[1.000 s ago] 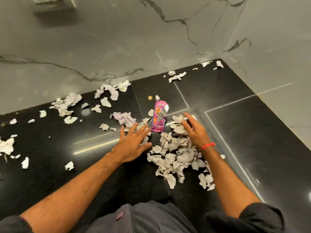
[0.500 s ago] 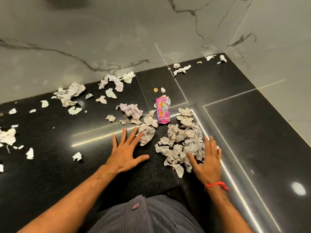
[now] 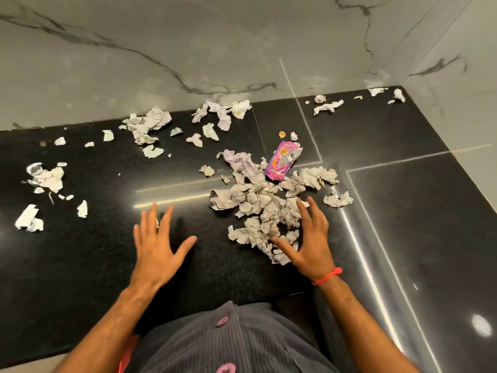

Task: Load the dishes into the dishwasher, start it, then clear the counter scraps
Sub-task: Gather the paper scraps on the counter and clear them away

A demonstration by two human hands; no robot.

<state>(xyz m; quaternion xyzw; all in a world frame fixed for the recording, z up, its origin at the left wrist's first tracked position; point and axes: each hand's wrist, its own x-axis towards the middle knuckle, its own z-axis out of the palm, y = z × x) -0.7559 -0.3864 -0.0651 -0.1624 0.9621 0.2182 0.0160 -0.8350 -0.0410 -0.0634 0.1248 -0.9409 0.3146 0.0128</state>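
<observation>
The room was fairly dim and evenly lit from above. The polished black countertop point(image 3: 80, 265) threw back long bright streaks and one round glare spot near its right edge. The left hand point(image 3: 157, 249) was slightly motion-blurred. Wide-angle bending curved the marble backsplash point(image 3: 161, 49) toward the edges.

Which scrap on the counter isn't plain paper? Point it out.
The pink wrapper, at the far edge of the pile; all other scraps are whitish crumpled paper.

Crumpled white paper scraps point(image 3: 262, 208) heaped at frame centre on black desk point(image 3: 94, 265); looser bits scattered left and along upper edge. Torn pink wrapper point(image 3: 279, 164) lies flat at heap's top.
</observation>
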